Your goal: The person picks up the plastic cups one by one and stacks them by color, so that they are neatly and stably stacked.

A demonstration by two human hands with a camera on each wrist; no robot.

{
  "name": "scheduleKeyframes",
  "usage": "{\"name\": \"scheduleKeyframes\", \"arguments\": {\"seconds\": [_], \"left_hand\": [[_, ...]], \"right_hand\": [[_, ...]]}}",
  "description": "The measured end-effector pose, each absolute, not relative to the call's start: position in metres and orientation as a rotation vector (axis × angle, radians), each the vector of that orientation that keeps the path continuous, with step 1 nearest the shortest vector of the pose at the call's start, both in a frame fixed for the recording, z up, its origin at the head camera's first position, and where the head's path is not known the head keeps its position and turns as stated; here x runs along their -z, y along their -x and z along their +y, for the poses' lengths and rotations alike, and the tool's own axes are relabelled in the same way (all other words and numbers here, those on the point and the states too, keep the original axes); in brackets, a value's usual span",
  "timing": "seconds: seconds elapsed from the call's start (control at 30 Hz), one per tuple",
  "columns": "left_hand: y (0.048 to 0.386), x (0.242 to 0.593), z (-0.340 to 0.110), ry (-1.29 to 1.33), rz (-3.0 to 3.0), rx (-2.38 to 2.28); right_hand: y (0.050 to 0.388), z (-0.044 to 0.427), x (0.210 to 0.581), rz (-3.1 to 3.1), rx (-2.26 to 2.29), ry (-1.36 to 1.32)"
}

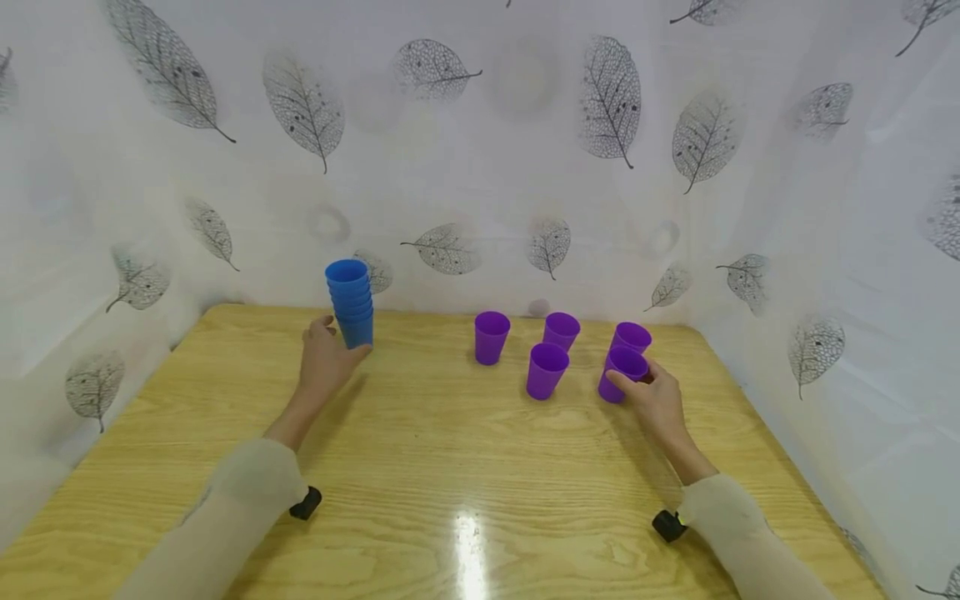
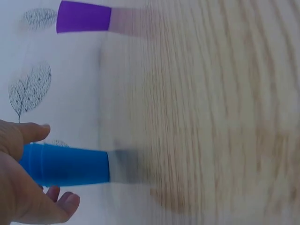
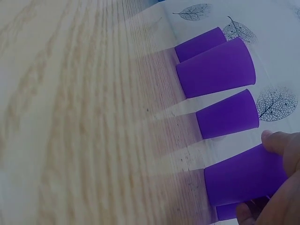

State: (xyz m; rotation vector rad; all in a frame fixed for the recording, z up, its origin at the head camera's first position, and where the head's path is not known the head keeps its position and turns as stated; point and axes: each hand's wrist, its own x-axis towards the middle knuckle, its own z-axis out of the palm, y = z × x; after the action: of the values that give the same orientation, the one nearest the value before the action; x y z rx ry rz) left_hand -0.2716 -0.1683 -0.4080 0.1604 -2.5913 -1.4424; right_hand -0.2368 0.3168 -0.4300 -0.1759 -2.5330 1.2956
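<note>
A stack of nested blue cups stands upright on the table, toward the back left. My left hand reaches around it, thumb on one side and fingers on the other; the left wrist view shows a gap between the thumb and the blue stack. At the right, my right hand holds a purple cup between thumb and fingers, its base on the table. Directly behind that cup is another purple cup, partly hidden. In the right wrist view, the thumb lies against the held purple cup.
More purple cups stand apart near the middle back: a left one, a rear one and a front one. A leaf-patterned white curtain borders the wooden table at the back and sides.
</note>
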Motion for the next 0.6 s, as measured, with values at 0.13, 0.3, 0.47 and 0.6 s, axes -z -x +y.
{"name": "scheduleKeyframes", "arguments": {"seconds": [0.13,0.3,0.47,0.6], "left_hand": [[0.263,0.405,-0.156,-0.210,-2.560,1.418],[0.256,0.404,-0.142,-0.134,-2.487,1.578],[0.255,0.403,-0.127,0.037,-2.491,1.698],[0.252,0.401,-0.110,0.147,-2.512,1.720]], "right_hand": [[0.236,0.317,0.431,-2.531,-1.285,0.176],[0.236,0.317,0.431,-2.536,-1.273,0.178],[0.235,0.317,0.431,-2.551,-1.286,0.173],[0.233,0.318,0.429,-2.571,-1.313,0.155]]}}
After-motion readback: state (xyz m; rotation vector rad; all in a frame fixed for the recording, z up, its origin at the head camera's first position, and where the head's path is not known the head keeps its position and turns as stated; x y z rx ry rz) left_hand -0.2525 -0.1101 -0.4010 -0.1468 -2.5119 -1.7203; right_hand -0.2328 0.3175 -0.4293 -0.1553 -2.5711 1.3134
